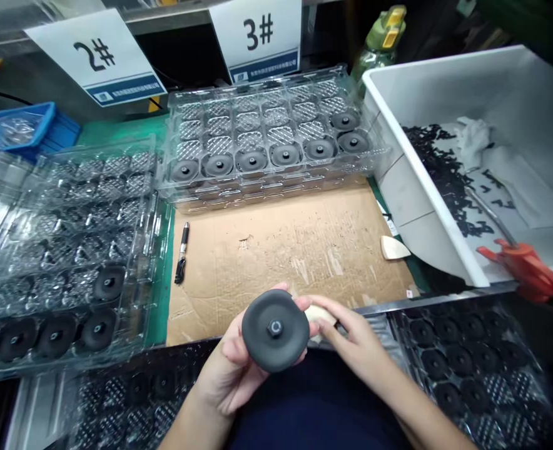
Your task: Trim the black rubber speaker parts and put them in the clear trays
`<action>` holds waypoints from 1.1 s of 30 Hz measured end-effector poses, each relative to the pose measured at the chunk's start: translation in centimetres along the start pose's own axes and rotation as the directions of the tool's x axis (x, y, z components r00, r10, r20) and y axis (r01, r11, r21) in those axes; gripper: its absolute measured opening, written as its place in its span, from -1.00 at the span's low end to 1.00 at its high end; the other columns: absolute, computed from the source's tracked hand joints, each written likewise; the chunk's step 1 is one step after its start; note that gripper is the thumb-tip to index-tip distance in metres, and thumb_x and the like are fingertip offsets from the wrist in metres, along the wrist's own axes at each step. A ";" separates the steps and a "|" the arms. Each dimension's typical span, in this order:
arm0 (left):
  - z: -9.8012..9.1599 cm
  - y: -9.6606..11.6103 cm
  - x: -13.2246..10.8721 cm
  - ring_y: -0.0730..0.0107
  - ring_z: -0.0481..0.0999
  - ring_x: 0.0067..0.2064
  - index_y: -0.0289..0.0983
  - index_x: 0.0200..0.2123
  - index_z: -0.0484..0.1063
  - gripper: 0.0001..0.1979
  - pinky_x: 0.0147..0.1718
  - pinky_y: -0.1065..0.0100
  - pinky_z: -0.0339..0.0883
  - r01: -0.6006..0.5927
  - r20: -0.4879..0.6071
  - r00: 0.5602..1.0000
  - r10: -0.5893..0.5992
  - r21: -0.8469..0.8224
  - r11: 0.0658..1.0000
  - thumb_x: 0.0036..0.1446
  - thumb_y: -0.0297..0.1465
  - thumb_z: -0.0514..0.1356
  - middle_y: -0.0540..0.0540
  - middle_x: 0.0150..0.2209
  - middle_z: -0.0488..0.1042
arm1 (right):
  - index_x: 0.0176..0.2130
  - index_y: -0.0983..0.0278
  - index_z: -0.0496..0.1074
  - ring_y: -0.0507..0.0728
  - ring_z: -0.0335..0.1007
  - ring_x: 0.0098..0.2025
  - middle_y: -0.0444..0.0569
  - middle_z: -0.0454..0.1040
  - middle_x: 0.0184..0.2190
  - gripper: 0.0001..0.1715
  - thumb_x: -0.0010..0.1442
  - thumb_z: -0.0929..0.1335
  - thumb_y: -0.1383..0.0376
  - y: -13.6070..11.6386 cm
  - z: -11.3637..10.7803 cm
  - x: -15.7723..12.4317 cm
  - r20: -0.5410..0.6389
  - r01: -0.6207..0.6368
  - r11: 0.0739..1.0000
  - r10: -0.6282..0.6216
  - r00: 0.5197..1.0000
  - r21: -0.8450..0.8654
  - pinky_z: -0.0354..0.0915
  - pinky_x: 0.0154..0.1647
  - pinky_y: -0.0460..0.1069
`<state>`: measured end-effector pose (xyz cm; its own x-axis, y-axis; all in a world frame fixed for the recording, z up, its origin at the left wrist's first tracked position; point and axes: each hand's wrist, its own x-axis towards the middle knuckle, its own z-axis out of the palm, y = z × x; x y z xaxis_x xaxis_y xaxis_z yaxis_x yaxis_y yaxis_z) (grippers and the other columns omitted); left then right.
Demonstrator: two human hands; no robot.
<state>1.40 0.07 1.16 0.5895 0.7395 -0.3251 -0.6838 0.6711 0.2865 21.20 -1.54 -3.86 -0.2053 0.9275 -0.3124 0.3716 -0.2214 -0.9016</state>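
My left hand (227, 378) grips a black, rounded-square disc (288, 350) with a metal hex-like insert at its centre, its face turned up toward me. Between the fingers and thumb of my right hand (346, 328) is a cream-coloured pad (321, 315), held against or very close to the disc's right edge; I cannot tell whether they touch. Both hands are above the near edge of a cardboard sheet (239, 269). A similar cream wedge-shaped pad (393, 248) lies at the sheet's right side.
Behind the cardboard stand stacked clear trays (267, 181) with several black discs. Another clear tray (152, 250) is at left. A white bin (408, 169) at right contains black scraps, white cloth and an orange-handled tool (530, 269). A pen (182, 250) lies on the cardboard.
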 end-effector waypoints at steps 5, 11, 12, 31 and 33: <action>0.8 -0.1 0.8 0.05 0.45 -0.01 -0.22 0.01 0.38 -0.41 -0.13 0.32 0.43 0.017 0.012 1.000 -0.017 0.032 0.999 -0.14 -0.21 0.33 -0.17 0.02 0.45 | -0.02 0.18 0.37 0.13 0.39 -0.05 -0.06 0.45 -0.05 -0.68 0.23 0.24 0.25 -2.0 -2.3 -0.5 -0.190 0.015 0.991 -0.041 0.981 -0.134 0.34 -0.13 -0.01; 0.7 -1.4 0.4 0.20 0.46 0.00 -0.19 -0.03 0.41 -0.41 -0.07 0.37 0.38 -0.043 -0.065 0.997 0.049 0.097 0.994 -0.20 -0.19 0.35 -0.12 -0.01 0.48 | 0.08 0.13 0.28 0.04 0.38 -0.20 -0.13 0.47 -0.12 -0.58 0.23 0.24 0.40 -9.1 -3.2 -0.4 -0.166 0.574 0.744 -0.649 0.743 -0.343 0.26 -0.22 -0.04; 0.5 -1.5 0.2 0.24 0.45 0.01 -0.17 -0.04 0.42 -0.43 -0.04 0.40 0.35 -0.075 -0.108 0.990 0.088 0.120 0.990 -0.19 -0.19 0.35 -0.10 -0.01 0.48 | 0.07 0.17 0.29 0.05 0.37 -0.24 -0.11 0.49 -0.17 -0.59 0.24 0.22 0.41 -9.5 -3.0 -0.1 -0.077 0.625 0.696 -0.688 0.722 -0.354 0.25 -0.23 -0.02; 1.8 -2.0 0.4 0.25 0.47 -0.01 -0.11 -0.03 0.39 -0.46 -0.04 0.41 0.36 -0.523 -0.149 0.793 0.590 0.330 0.786 -0.17 -0.30 0.37 -0.01 -0.04 0.50 | -0.03 0.11 0.37 0.02 0.40 -0.09 -0.16 0.47 -0.08 -0.71 0.25 0.25 0.31 -6.1 -0.9 -0.3 -0.264 0.320 0.925 -0.262 0.928 0.204 0.35 -0.14 -0.13; 2.0 -2.0 0.3 0.21 0.46 0.00 -0.11 -0.02 0.38 -0.47 -0.02 0.38 0.35 -0.508 -0.136 0.813 0.566 0.309 0.804 -0.14 -0.31 0.36 -0.02 -0.03 0.49 | -0.02 0.10 0.37 0.01 0.40 -0.09 -0.17 0.45 -0.05 -0.71 0.25 0.26 0.28 -5.5 -1.5 0.3 -0.378 0.246 0.950 -0.159 0.912 0.193 0.35 -0.15 -0.14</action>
<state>3.78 -0.96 2.30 0.0338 0.9739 -0.2246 -0.7164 0.1803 0.6740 20.42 0.43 1.41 0.0955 0.9950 -0.0285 0.1276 -0.0406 -0.9910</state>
